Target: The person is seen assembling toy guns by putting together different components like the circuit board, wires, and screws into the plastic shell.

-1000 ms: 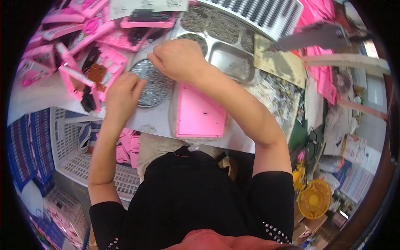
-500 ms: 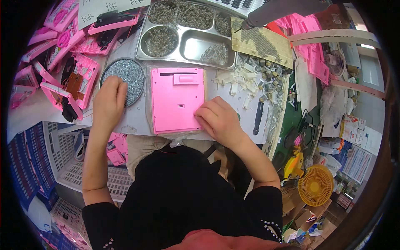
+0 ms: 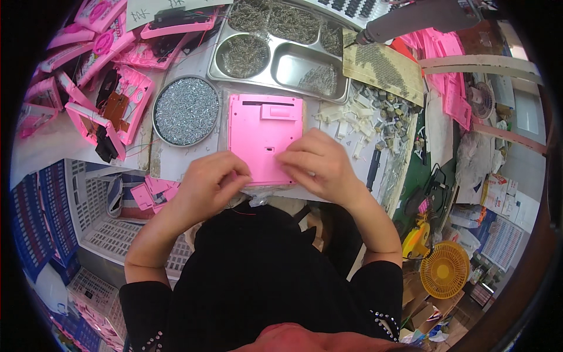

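In front of me a flat pink plastic panel [image 3: 252, 138] lies on a clear plastic bag, its slot and raised block toward the far end. My left hand [image 3: 214, 179] is at its near left corner, thumb and fingers pinched; whatever they hold is too small to make out. Over the panel's right part is my right hand [image 3: 321, 164], its fingertips drawn together above the surface, and what is between them cannot be made out. To the left stands a round dish [image 3: 186, 111] full of small silvery screws.
A steel compartment tray [image 3: 281, 82] of small metal parts stands beyond the panel. A powered screwdriver [image 3: 410, 23] hangs at the upper right over a card of screws [image 3: 381, 70]. White plastic pieces [image 3: 346, 120] lie right; pink housings [image 3: 117, 105] are piled left.
My left hand has left the screw dish and come right to the panel's near left corner. My right hand has shifted from the panel's right edge to over its surface. The view has shifted slightly.
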Demonstrator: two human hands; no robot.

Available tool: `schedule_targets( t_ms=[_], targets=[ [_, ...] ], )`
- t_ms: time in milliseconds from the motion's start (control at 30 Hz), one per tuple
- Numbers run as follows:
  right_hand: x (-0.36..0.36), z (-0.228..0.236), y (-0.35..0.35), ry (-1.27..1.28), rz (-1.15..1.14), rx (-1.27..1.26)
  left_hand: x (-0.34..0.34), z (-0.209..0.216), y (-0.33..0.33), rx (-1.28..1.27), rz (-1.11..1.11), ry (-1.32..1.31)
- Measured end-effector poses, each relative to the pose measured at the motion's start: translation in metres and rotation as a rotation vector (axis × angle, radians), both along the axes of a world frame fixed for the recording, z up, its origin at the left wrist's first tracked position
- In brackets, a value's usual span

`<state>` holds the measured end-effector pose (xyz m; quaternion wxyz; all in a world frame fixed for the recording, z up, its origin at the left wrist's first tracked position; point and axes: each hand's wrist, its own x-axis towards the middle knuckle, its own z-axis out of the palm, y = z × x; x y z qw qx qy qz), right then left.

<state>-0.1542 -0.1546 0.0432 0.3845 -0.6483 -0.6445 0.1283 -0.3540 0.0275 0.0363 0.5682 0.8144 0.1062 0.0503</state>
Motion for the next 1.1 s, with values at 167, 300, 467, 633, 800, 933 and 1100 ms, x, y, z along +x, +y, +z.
schedule_targets(
  t_ms=[167, 300, 467, 633, 800, 933, 1100],
  targets=[
    [-0.016, 0.002, 0.023, 0.382, 0.403, -0.04, 0.0, 0.003, 0.003, -0.524, -0.258, 0.222],
    [-0.018, 0.0, 0.021, 0.505, 0.486, -0.124, -0.003, -0.016, -0.003, -0.891, -0.356, 0.303],
    [-0.017, 0.005, 0.008, 0.69, 0.423, -0.259, 0.002, -0.008, -0.011, -1.071, -0.365, 0.406],
    [-0.024, -0.001, -0.01, 0.942, 0.288, -0.237, 0.002, -0.007, -0.024, -1.246, -0.286, 0.51],
    [-0.023, 0.002, -0.025, 0.921, 0.18, -0.225, 0.008, -0.002, -0.035, -1.321, -0.219, 0.471],
    [-0.027, 0.012, -0.031, 0.815, 0.032, -0.194, 0.014, -0.001, -0.04, -1.317, -0.15, 0.467],
    [-0.032, 0.016, -0.03, 0.807, -0.089, -0.212, 0.014, -0.006, -0.044, -1.356, -0.043, 0.445]
  ],
)
